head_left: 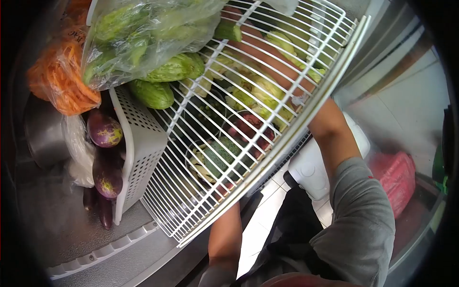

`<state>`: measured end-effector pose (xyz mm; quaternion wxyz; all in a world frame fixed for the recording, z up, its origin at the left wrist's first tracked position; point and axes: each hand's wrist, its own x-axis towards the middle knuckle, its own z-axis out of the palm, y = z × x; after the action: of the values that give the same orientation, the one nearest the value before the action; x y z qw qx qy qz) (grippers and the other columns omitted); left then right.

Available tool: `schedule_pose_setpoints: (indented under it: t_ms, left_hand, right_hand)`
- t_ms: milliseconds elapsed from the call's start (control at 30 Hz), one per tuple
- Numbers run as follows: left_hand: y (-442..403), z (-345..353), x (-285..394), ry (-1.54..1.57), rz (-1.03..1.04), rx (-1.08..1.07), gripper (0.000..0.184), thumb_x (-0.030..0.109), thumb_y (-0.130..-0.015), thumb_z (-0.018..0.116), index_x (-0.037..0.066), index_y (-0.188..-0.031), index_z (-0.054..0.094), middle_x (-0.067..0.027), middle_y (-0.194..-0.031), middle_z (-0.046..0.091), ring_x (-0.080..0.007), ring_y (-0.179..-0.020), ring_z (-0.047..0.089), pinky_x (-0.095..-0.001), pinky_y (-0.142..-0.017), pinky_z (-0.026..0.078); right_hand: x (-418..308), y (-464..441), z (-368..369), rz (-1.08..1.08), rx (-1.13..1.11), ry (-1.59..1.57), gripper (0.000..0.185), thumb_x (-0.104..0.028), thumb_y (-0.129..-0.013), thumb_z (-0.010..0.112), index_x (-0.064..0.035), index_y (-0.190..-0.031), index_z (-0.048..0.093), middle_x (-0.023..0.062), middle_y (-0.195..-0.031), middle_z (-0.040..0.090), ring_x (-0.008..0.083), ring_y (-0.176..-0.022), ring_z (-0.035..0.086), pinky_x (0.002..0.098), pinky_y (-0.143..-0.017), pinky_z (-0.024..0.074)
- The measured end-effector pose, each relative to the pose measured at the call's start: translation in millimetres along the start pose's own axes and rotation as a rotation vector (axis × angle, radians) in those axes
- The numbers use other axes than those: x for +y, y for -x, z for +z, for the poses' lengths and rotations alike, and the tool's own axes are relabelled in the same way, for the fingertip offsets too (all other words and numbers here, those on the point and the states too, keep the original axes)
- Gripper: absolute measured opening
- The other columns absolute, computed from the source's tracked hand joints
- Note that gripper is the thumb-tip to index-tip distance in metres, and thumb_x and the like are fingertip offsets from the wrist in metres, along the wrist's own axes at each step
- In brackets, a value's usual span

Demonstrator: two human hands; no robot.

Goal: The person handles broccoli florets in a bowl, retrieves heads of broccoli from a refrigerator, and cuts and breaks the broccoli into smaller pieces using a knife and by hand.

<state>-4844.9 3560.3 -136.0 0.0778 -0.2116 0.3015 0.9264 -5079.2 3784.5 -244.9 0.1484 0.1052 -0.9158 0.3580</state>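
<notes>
1. Clear bag of green vegetables [153,38] lies nearest my eyes, on top of the white wire rack [210,196]; the rest of what matters sits beneath those bars.
2. Under the rack, the speckled green item [222,157] is just beyond my left hand [223,191], on the side away from my body; its long axis I cannot tell through the wires; my left is clearly the nearer hand.
3. My left fingers are mostly hidden, so I cannot tell whether they are spread or closed; my right hand [233,14] is deep below the far part of the rack, past the pale leafy heads [267,91], its fingers' state equally unclear.
4. Dark red produce [262,136] crowds the speckled item's right side; the rack's front edge crosses above both forearms, while the perforated white basket [143,143] bounds the left; open room lies on my body's side.
</notes>
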Motion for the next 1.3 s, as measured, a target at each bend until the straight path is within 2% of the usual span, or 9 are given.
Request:
schedule_pose_setpoints:
  t_ms: [267,367,433,500,533,667,733,967,1300]
  left_hand:
    - [-21.5,1.9,-0.7,-0.009,-0.064,-0.291,0.058,0.052,-0.097,0.059,0.005,-0.130,0.060,-0.0159,-0.111,0.067,-0.0305,-0.090,0.066,-0.0447,-0.059,0.054]
    - [-19.7,-3.6,-11.4,-0.018,-0.097,-0.356,0.055,0.051,-0.097,0.059,0.005,-0.128,0.060,-0.0153,-0.109,0.068,-0.0295,-0.088,0.066,-0.0427,-0.055,0.054]
    - [-14.9,-8.5,-21.4,-0.012,-0.112,-0.369,0.054,0.050,-0.097,0.059,0.005,-0.128,0.061,-0.0149,-0.108,0.068,-0.0288,-0.087,0.066,-0.0413,-0.053,0.054]
    - [-8.3,-7.2,-22.6,-0.034,-0.116,-0.319,0.053,0.049,-0.097,0.060,0.005,-0.127,0.061,-0.0145,-0.107,0.068,-0.0280,-0.085,0.066,-0.0400,-0.051,0.054]
    - [-2.3,3.3,-21.0,-0.103,-0.092,-0.231,0.041,0.044,-0.096,0.066,0.005,-0.109,0.070,-0.0116,-0.096,0.072,-0.0245,-0.080,0.068,-0.0349,-0.046,0.050]
    - [-3.6,-32.8,-14.1,-0.007,-0.059,-0.445,0.062,0.051,-0.100,0.051,0.008,-0.145,0.052,-0.0198,-0.132,0.063,-0.0334,-0.081,0.063,-0.0451,-0.048,0.055]
    - [5.5,-11.1,-10.1,0.084,-0.084,-0.368,0.063,0.051,-0.101,0.051,0.008,-0.147,0.049,-0.0216,-0.129,0.062,-0.0383,-0.083,0.067,-0.0476,-0.046,0.056]
    - [16.4,-12.4,-4.3,0.071,-0.096,-0.208,0.063,0.050,-0.101,0.051,0.007,-0.147,0.048,-0.0223,-0.127,0.062,-0.0392,-0.077,0.067,-0.0475,-0.044,0.055]
    - [71.4,-36.4,-10.9,0.062,-0.133,0.067,0.062,0.048,-0.101,0.052,0.007,-0.147,0.046,-0.0232,-0.123,0.063,-0.0406,-0.067,0.067,-0.0473,-0.041,0.055]
  right_hand:
    - [-120.0,73.6,-64.1,-0.302,0.106,-0.399,0.071,-0.034,-0.093,0.073,-0.0108,-0.154,0.045,0.0215,-0.141,0.060,0.0361,-0.124,0.063,0.0438,-0.106,0.0516]
    - [-155.3,87.1,-125.2,-0.221,-0.097,-0.488,0.067,-0.037,-0.090,0.075,-0.0077,-0.146,0.051,0.0224,-0.131,0.066,0.0349,-0.117,0.068,0.0437,-0.101,0.0546]
    - [-161.2,82.1,-151.9,-0.020,-0.662,-0.667,0.084,-0.033,-0.088,0.081,0.0021,-0.152,0.040,0.0226,-0.133,0.062,0.0359,-0.117,0.066,0.0419,-0.099,0.0542]
    - [-162.3,77.7,-156.4,-0.004,-0.739,-0.689,0.081,-0.035,-0.089,0.080,0.0033,-0.149,0.043,0.0226,-0.128,0.064,0.0361,-0.108,0.069,0.0414,-0.094,0.0559]
    - [-162.0,76.2,-156.2,-0.026,-0.762,-0.693,0.076,-0.037,-0.089,0.079,0.0010,-0.146,0.047,0.0218,-0.125,0.066,0.0355,-0.107,0.070,0.0417,-0.093,0.0564]
    - [-152.5,68.3,-133.5,-0.321,-0.531,-0.590,0.060,-0.050,-0.091,0.073,-0.0065,-0.130,0.062,0.0200,-0.112,0.073,0.0336,-0.105,0.074,0.0425,-0.091,0.0596]
    - [-158.3,30.4,-145.6,-0.181,-0.854,-0.476,0.061,-0.054,-0.095,0.065,-0.0110,-0.139,0.061,0.0177,-0.138,0.064,0.0362,-0.124,0.063,0.0453,-0.109,0.0499]
    - [-42.5,-20.2,-54.9,-0.052,-0.454,-0.061,0.059,-0.051,-0.093,0.066,-0.0116,-0.136,0.062,0.0160,-0.134,0.064,0.0352,-0.123,0.062,0.0463,-0.109,0.0486]
    - [15.8,3.1,17.9,0.123,-0.347,0.199,0.056,-0.047,-0.090,0.068,-0.0124,-0.134,0.064,0.0135,-0.128,0.065,0.0339,-0.122,0.061,0.0478,-0.110,0.0467]
